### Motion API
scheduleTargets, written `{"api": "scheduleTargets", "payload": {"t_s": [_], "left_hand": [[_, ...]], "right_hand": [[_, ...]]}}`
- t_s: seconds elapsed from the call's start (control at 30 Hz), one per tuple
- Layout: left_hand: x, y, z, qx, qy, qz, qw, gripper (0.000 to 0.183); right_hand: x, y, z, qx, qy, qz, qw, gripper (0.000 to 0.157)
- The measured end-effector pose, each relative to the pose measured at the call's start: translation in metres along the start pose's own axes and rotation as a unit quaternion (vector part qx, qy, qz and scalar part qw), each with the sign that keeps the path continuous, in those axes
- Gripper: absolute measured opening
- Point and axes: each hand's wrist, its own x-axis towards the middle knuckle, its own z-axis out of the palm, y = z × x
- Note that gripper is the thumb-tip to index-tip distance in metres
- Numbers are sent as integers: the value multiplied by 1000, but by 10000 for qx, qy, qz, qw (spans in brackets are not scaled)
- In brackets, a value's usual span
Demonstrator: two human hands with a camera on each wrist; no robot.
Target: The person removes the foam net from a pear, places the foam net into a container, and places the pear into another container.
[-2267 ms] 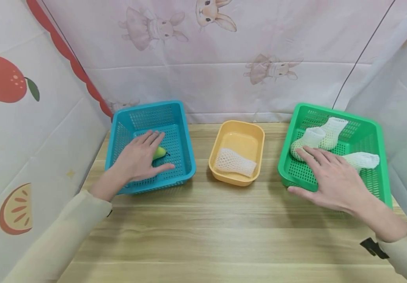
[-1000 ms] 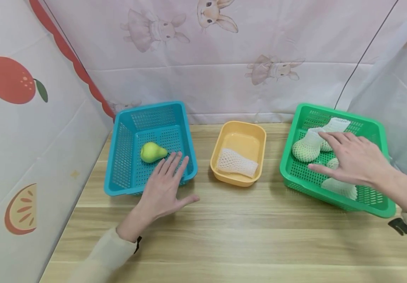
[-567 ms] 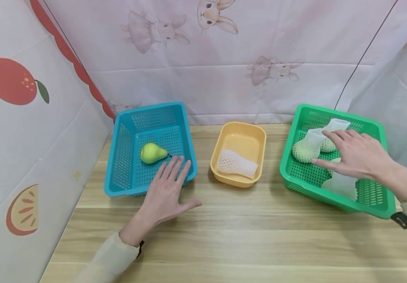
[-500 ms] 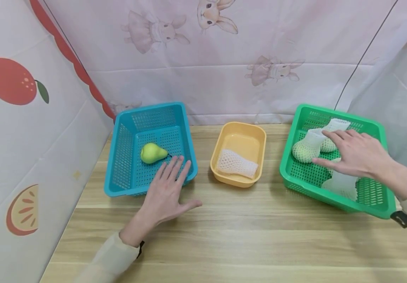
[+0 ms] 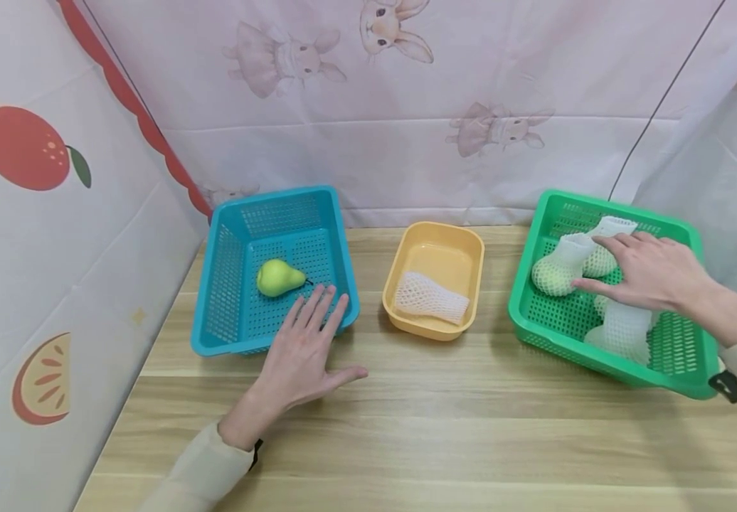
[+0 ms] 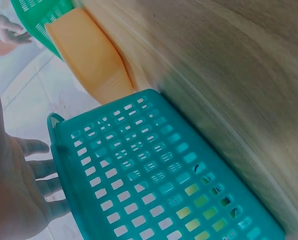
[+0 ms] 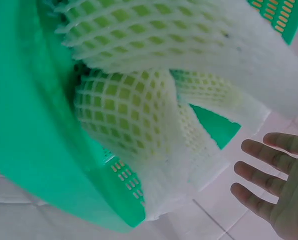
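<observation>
A green pear (image 5: 277, 277) lies in the blue basket (image 5: 198, 313) at the left. My left hand (image 5: 298, 355) is over that basket's front rim, fingers spread and holding nothing; in the left wrist view its fingers (image 6: 49, 187) show just outside the basket wall. Several pears in white foam nets (image 5: 555, 274) lie in the green basket (image 5: 518, 302) at the right. Above them my right hand (image 5: 659, 274) hovers with fingers extended, holding nothing, and partly hides the front ones. The right wrist view shows the wrapped pears (image 7: 121, 102) close up, apart from the fingers (image 7: 263, 172).
Between the baskets stands a small yellow tray (image 5: 448, 249) with a flat foam net (image 5: 431, 297) in it. All three containers sit on a wooden table (image 5: 445, 427). A printed curtain (image 5: 368, 163) hangs close behind them.
My left hand has drawn back from over the pear to the blue basket's front rim, uncovering the pear. My right hand has shifted right and slightly back over the green basket.
</observation>
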Motion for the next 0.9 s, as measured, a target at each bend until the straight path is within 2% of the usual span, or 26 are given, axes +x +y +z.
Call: {"api": "scheduleTargets", "payload": {"t_s": [0.43,0.7,0.9], "left_hand": [[-1,3,1,7,-51,26,10000,117],[-1,2,2,59,12,56,10000,116],[-2,2,3,90,29,32,10000,117]], "right_hand": [[16,15,12,-129,-517,-42,9986,101],[26,16,20,-103,-625,-97,9979,101],[33,12,25,-135,-749,-121,9970,107]]}}
